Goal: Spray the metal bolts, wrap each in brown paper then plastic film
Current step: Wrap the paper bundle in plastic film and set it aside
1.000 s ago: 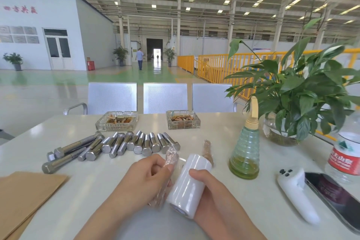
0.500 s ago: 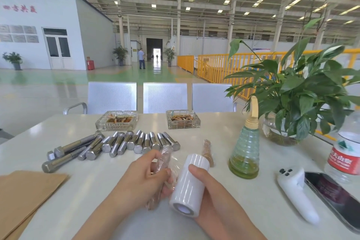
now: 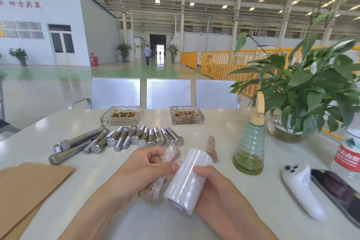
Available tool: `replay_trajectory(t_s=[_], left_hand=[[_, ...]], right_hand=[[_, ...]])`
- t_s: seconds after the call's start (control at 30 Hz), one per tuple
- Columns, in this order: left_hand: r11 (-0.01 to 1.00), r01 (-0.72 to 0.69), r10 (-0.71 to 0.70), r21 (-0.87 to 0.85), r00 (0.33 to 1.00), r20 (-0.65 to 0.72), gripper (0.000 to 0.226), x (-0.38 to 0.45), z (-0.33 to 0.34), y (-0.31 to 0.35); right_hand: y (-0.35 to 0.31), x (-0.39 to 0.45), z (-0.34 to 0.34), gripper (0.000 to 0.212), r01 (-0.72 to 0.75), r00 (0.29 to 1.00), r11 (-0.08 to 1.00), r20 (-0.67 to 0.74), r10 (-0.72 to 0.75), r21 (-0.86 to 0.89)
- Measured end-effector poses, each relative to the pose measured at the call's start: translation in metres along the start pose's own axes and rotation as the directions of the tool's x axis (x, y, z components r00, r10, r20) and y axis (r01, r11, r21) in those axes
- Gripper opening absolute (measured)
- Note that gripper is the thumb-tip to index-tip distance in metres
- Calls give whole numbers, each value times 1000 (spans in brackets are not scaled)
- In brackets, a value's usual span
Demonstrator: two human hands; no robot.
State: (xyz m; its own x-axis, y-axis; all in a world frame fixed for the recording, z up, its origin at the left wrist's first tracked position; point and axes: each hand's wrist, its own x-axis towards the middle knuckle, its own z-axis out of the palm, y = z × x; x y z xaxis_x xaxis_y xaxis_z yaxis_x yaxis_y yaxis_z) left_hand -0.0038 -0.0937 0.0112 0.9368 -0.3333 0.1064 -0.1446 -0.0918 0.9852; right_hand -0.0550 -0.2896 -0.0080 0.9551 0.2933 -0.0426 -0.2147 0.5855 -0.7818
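- Head view, hands: the left hand [image 3: 145,169] grips a paper-wrapped bolt [image 3: 160,178], already partly sheathed in clear film, with fingers curled round its upper part. The right hand [image 3: 211,187] grasps the film roll [image 3: 188,180] from below, thumb on its side. Roll and bolt lie side by side, touching or nearly so, just above the desk [image 3: 243,197].
- Head view, stock: a row of bare bolts [image 3: 136,138] lies further back on the desk. One wrapped bolt [image 3: 212,148] rests just beyond the roll. Brown paper sheets [image 3: 29,187] lie at the near left; the spray bottle [image 3: 249,148] stands to the right.
- Judged stage: film wrapping of the held bolt, under way.
- Risk: slack film between roll and bolt could crease or cling to itself, leaving gaps.
- Risk: a loosened left grip could let the paper layer unwind under the film.
- Risk: the roll, if released on its side, may roll towards the phone [image 3: 339,191] and the white handset [image 3: 302,191] beside it.
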Motion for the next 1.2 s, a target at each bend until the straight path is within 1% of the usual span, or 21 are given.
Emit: replay_trajectory(t_s=[0.07, 0.13, 0.23, 0.3, 0.33, 0.4, 0.47, 0.5, 0.53, 0.57, 0.6, 0.67, 0.7, 0.73, 0.8, 0.83, 0.93, 1.03, 1.1, 1.13, 1.2], left_hand=[[1000, 2, -1, -13, 1000, 20, 42, 0, 3, -1], [1000, -30, 30, -7, 999, 12, 38, -2, 5, -2], [997, -68, 67, 28, 998, 13, 22, -2, 12, -3], [990, -125, 125, 61, 992, -9, 11, -1, 15, -5], [985, -152, 156, 86, 987, -37, 6, 0, 16, -6], [970, -183, 198, 159, 976, -88, 5, 1, 17, -8], [934, -205, 248, 294, 962, -117, 2, 2, 19, -9], [915, -215, 269, 341, 956, -117, 5, 1, 21, -9], [908, -224, 278, 354, 954, -109, 8, 0, 22, -8], [916, -228, 271, 331, 958, -91, 11, -1, 22, -7], [941, -209, 235, 266, 969, -69, 12, -2, 23, -4], [996, -70, 72, 61, 997, -34, 14, -4, 21, 0], [1000, -2, 1, -13, 1000, -18, 17, -4, 18, 1], [999, 23, -23, -34, 1000, 0, 19, -3, 14, 2], [1000, -3, 4, -6, 998, 60, 18, -2, 10, 3], [1000, -14, 16, -15, 996, 86, 19, -2, 10, 3], [996, 27, -17, -88, 994, 109, 27, -4, 11, 5], [989, 94, -82, -117, 991, 102, 34, -4, 14, 6], [985, 123, -105, -120, 984, 143, 47, -6, 16, 7], [987, 114, -93, -112, 980, 175, 53, -6, 17, 7], [994, 70, -52, -81, 978, 200, 52, -6, 18, 8]], right_hand=[[1, 0, 2, 58, -3, 1000, 1000, -2, 3, -26], [1, -1, 3, 64, -8, 1000, 1000, 7, 8, -23], [0, -3, 2, 64, -6, 999, 1000, 49, 5, 8], [-1, -3, 0, 62, -1, 998, 1000, 58, 0, 11], [-1, -4, 1, 61, 6, 998, 1000, 66, -6, 7], [-1, -4, 3, 59, 35, 997, 999, 75, -33, -30], [2, -1, 3, 63, 58, 997, 995, 63, -53, -77], [3, 0, 3, 63, 64, 997, 992, 52, -59, -109], [4, 1, 3, 62, 68, 997, 988, 42, -63, -140], [5, 2, 3, 60, 70, 997, 984, 39, -65, -164], [5, 2, 2, 58, 69, 997, 982, 40, -63, -175], [4, 3, -2, 58, 70, 997, 982, 29, -66, -174], [3, 4, -4, 61, 77, 997, 982, 16, -75, -170], [2, 4, -6, 66, 87, 996, 982, -2, -88, -167], [-1, 4, -9, 72, 103, 994, 980, -15, -107, -168], [-1, 3, -10, 73, 105, 994, 980, -2, -107, -170], [0, 2, -11, 71, 94, 995, 984, 55, -86, -154], [1, 4, -7, 61, 108, 992, 977, 88, -93, -181], [1, 5, -6, 52, 118, 991, 959, 86, -99, -259], [1, 5, -7, 47, 126, 990, 947, 96, -102, -294], [1, 3, -8, 37, 154, 984, 923, 140, -111, -352]])
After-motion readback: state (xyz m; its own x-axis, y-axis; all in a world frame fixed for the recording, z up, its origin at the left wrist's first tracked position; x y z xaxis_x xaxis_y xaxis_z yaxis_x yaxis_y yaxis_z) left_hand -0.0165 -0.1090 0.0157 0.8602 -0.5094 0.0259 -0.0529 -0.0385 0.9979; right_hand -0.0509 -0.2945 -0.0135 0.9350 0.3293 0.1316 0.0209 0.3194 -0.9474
